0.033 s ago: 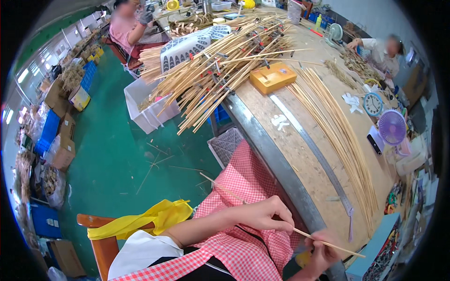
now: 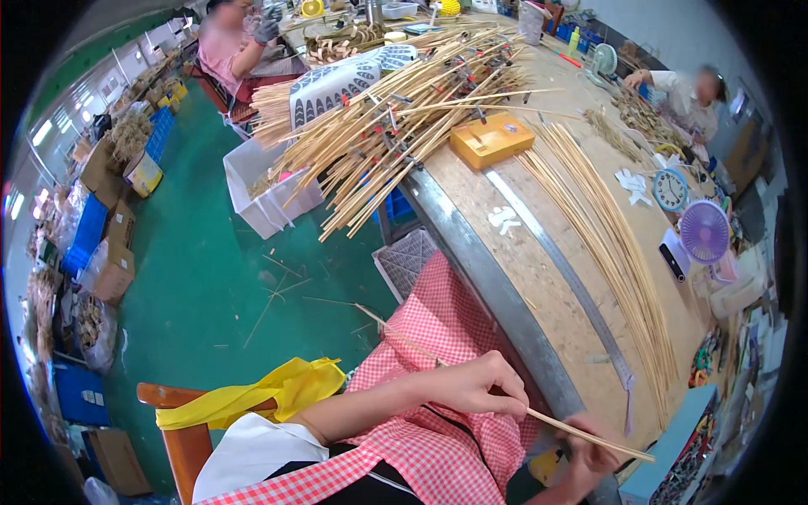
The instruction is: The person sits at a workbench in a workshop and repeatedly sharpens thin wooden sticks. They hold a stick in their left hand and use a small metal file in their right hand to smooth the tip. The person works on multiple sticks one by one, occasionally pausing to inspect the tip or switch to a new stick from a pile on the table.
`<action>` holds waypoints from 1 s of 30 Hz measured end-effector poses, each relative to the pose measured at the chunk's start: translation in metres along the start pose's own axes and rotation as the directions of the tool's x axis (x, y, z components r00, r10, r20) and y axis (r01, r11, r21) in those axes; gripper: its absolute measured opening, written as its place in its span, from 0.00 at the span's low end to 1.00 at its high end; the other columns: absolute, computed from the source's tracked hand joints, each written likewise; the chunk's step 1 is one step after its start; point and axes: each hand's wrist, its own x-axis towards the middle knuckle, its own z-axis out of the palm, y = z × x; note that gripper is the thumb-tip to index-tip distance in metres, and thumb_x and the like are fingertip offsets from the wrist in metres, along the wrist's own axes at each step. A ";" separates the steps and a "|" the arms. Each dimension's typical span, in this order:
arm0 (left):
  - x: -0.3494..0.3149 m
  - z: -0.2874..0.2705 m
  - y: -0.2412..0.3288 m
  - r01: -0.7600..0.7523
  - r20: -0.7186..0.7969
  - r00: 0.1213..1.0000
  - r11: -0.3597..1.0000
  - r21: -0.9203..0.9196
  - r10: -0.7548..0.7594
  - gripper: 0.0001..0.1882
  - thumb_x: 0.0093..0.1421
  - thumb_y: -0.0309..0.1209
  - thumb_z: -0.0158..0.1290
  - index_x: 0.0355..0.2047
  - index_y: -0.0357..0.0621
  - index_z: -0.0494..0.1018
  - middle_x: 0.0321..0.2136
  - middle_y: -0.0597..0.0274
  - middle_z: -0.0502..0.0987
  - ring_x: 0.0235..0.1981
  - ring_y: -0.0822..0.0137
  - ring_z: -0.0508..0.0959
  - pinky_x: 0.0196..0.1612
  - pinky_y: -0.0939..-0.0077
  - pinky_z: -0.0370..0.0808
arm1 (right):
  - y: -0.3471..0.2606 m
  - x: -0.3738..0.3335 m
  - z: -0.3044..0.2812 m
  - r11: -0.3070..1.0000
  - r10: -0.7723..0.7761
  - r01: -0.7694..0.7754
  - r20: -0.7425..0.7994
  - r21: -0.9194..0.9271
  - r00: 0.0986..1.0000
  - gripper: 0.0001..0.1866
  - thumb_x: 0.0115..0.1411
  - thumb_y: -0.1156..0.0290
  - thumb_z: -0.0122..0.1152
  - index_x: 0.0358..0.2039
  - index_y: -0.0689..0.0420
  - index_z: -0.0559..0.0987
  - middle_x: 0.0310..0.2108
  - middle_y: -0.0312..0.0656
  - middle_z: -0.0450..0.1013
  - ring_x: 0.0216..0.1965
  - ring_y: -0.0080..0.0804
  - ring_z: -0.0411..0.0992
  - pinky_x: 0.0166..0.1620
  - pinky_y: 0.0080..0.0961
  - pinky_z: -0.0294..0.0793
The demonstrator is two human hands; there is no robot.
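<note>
Left hand, fingers clamped on one stick; right hand's fingers too blurred to tell

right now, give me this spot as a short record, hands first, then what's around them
left hand: closed on a thin straw-coloured stick
right hand: blurred, at the stick's right part; grip unclear
lap: red-and-white checked cloth
surface: pale brown table with a grey metal edge
on it: yellow rectangular plastic box, long grey metal strip, row of loose straw-coloured sticks, round purple fan
floor: green
</note>
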 end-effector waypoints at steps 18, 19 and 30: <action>-0.007 -0.018 0.001 0.000 -0.252 0.966 0.975 0.224 0.058 0.08 0.56 0.28 0.57 0.31 0.34 0.78 0.22 0.54 0.77 0.20 0.66 0.76 0.23 0.74 0.69 | 0.168 -0.112 -0.379 0.238 0.373 -0.476 -0.373 -0.846 0.850 0.11 0.55 0.71 0.60 0.34 0.66 0.75 0.29 0.49 0.73 0.29 0.37 0.72 0.35 0.31 0.72; -0.006 -0.018 0.001 -0.001 -0.251 0.966 0.973 0.231 0.060 0.08 0.56 0.28 0.57 0.31 0.34 0.78 0.21 0.54 0.77 0.20 0.66 0.75 0.23 0.74 0.69 | 0.179 -0.119 -0.390 0.324 0.351 -0.454 -0.340 -0.830 0.872 0.11 0.54 0.71 0.61 0.33 0.66 0.74 0.28 0.48 0.73 0.28 0.35 0.72 0.34 0.30 0.72; -0.007 -0.023 -0.003 0.042 -0.263 0.964 0.948 0.317 0.046 0.07 0.55 0.28 0.57 0.30 0.35 0.78 0.20 0.56 0.76 0.19 0.67 0.75 0.22 0.75 0.68 | 0.216 -0.149 -0.421 0.418 0.403 -0.644 -0.505 -0.641 0.763 0.13 0.51 0.76 0.63 0.35 0.65 0.71 0.33 0.45 0.72 0.35 0.29 0.71 0.39 0.24 0.70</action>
